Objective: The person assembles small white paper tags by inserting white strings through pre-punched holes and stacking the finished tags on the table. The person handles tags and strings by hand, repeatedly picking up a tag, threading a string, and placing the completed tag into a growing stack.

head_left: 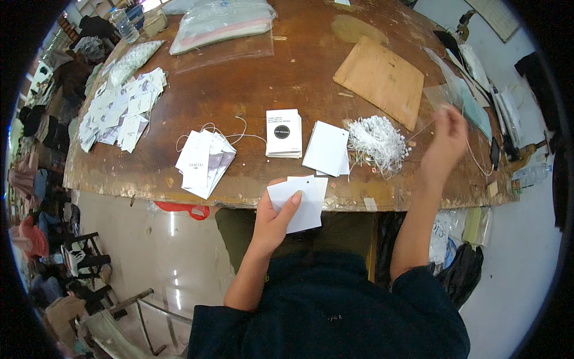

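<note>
My left hand (275, 212) is closed on a few white tags (308, 209), thumb on top, at the table's front edge; a small punched hole shows near their upper edge. Raised at the right, my right hand (445, 140) pinches a thin white string (475, 160) that hangs in a loop beside it. Between the hands lies a tangled heap of white strings (378, 143). Left of the heap sit a stack of blank white tags (326, 148) and a stack of printed tags with a black circle (283, 133). Strung tags (206, 163) lie fanned out farther left.
A large pile of tags (122, 110) covers the table's left end, beside a filled plastic bag (133, 61). Clear plastic bags (221, 27) lie at the back. A flat brown board (382, 81) rests at the right, near a pale green face mask (472, 107).
</note>
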Demonstrator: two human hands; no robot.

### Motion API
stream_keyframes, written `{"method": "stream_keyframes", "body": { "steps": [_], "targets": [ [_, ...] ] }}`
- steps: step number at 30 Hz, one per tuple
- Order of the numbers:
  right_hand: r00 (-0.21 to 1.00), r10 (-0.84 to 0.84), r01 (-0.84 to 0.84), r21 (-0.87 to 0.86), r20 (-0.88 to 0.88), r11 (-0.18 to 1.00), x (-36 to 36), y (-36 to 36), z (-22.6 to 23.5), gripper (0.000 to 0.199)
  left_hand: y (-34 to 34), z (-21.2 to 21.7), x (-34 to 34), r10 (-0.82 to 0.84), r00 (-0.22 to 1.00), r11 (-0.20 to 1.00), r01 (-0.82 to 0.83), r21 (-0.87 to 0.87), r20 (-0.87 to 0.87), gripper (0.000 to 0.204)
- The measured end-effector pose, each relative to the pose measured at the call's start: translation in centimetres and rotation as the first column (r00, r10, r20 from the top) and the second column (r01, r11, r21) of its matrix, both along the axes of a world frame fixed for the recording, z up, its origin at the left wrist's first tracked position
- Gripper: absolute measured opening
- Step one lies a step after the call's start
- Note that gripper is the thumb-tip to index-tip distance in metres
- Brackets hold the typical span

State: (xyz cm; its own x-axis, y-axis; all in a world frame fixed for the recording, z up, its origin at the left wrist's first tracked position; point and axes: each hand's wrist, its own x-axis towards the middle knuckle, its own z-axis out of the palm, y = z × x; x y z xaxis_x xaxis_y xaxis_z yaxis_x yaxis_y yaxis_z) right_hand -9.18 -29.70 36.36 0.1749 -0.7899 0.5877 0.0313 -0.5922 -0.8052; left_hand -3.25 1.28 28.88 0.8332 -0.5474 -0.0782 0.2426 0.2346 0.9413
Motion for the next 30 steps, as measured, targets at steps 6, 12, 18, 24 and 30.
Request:
{"method": "stream_keyframes", "body": {
  "steps": [6,12,18,24,30],
  "targets": [
    [0.731,0.535,-0.579,-0.031,0.423,0.815,1.0,1.9,2.3,0.015,-0.5,0.5,-0.4,-0.065,0.998,0.995,0.066,-0.077,0.010,0.035],
    [0.816,0.578,-0.577,0.053,-0.002,0.815,0.8,6.4,0.6,0.012,-0.8,0.5,-0.5,-0.053,0.999,0.972,0.051,-0.231,-0.003,0.037],
    [0.345,0.670,-0.854,0.075,-0.657,0.514,2.1,11.6,-2.8,0.037,-1.1,-0.3,-0.9,-0.106,0.928,0.952,-0.009,-0.305,-0.356,0.035],
    [0.253,0.747,-0.782,0.325,-0.615,0.532,0.0,11.8,-3.8,0.037,-1.9,-0.6,-1.4,-0.027,0.916,0.939,-0.114,-0.325,-0.401,0.037],
    [0.372,0.782,-0.761,0.318,-0.500,0.565,-1.6,7.2,-5.3,0.013,-0.4,-0.5,0.9,0.058,0.957,0.812,-0.211,-0.545,-0.284,0.035]
  ]
}}
